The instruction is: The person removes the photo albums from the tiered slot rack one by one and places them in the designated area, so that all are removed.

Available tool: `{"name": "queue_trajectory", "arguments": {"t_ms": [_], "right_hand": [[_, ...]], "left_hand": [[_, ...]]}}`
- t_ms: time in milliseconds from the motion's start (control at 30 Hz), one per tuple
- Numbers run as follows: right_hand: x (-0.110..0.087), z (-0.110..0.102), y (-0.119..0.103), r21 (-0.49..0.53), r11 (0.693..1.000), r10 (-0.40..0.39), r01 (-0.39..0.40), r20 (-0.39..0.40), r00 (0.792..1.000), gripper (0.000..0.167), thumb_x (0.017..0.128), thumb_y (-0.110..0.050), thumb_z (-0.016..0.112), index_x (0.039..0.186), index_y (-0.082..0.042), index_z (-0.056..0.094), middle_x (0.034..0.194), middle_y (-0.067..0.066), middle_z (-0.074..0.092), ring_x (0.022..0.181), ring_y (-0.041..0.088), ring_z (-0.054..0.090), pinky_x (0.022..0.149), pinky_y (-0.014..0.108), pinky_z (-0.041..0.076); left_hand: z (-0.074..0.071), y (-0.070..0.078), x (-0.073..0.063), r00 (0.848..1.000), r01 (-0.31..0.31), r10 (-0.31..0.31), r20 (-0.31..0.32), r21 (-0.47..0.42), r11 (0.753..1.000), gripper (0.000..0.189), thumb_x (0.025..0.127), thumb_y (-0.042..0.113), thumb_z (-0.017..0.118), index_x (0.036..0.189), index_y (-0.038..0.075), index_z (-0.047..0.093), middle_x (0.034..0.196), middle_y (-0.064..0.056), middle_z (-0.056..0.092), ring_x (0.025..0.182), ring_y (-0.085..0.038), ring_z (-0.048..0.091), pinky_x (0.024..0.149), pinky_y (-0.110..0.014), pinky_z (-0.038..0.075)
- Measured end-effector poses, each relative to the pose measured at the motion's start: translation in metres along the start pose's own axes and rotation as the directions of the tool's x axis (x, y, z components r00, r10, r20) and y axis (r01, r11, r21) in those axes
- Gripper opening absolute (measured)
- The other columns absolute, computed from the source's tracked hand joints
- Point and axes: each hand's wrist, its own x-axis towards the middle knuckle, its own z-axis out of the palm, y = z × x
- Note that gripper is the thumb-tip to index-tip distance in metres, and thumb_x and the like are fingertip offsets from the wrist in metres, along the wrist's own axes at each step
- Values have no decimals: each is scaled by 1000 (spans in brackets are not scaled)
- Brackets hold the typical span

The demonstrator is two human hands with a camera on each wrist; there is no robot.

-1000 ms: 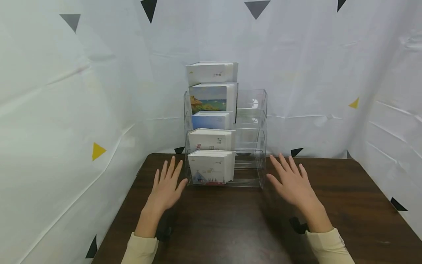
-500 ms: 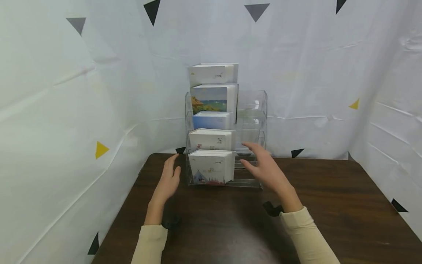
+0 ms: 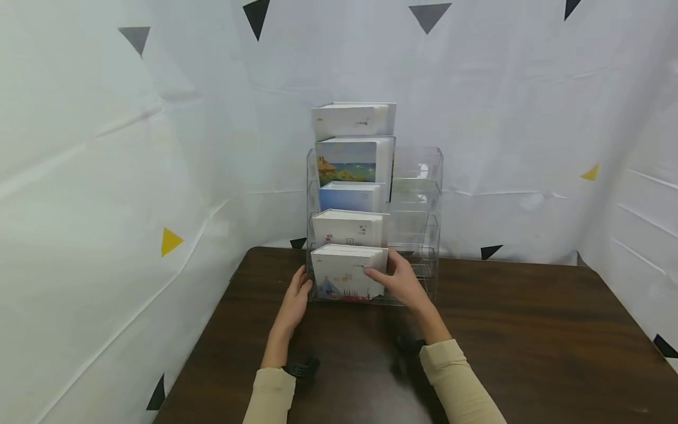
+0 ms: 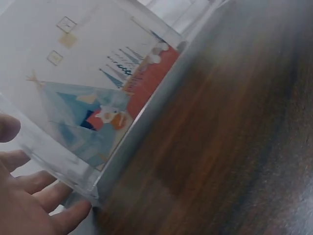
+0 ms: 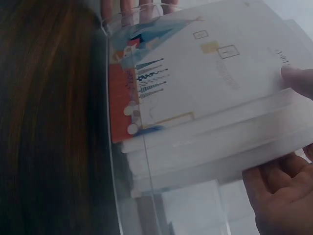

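Observation:
A clear tiered rack [image 3: 433,250] stands on the table, with white books in its left half. The front book [image 3: 341,272] in the lowest tier has a tent picture on its cover. My right hand [image 3: 405,285] grips it by its right side, thumb on the cover; in the right wrist view, my fingers [image 5: 279,178] reach round behind the thick white layers. At the rack's left side is my left hand [image 3: 293,303]. In the left wrist view, its fingers [image 4: 46,198] lie loosely along the clear side wall; firm contact is hard to tell.
Higher tiers carry a white book [image 3: 348,228], a blue-covered book [image 3: 346,197], a book with a seaside picture [image 3: 346,162] and another white book [image 3: 349,121] on top. White patterned cloth [image 3: 529,118] hangs behind the dark wooden table [image 3: 529,330].
Both hands were spread apart either side of the rack. The right moved left and took hold of the front book; the left moved right to the rack's side. The books stay in place.

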Motion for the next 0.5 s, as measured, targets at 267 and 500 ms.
{"name": "queue_trajectory", "arguments": {"t_ms": [267,500], "right_hand": [[3,5,9,36,999,35,-35,18,999,59,101,-22,79,153,-11,53,143,20,66,128,37,69,102,50,64],[1,9,14,29,999,33,-33,7,999,54,102,-24,79,150,-10,58,140,20,70,125,36,72,102,54,64]], "left_hand": [[2,-3,1,1000,4,-4,22,16,1000,61,119,35,38,173,14,22,179,-16,23,165,-41,24,134,-65,25],[3,-9,4,999,-20,20,26,-9,1000,58,119,26,38,173,15,22,177,-16,29,165,-38,25,135,-62,24]]}}
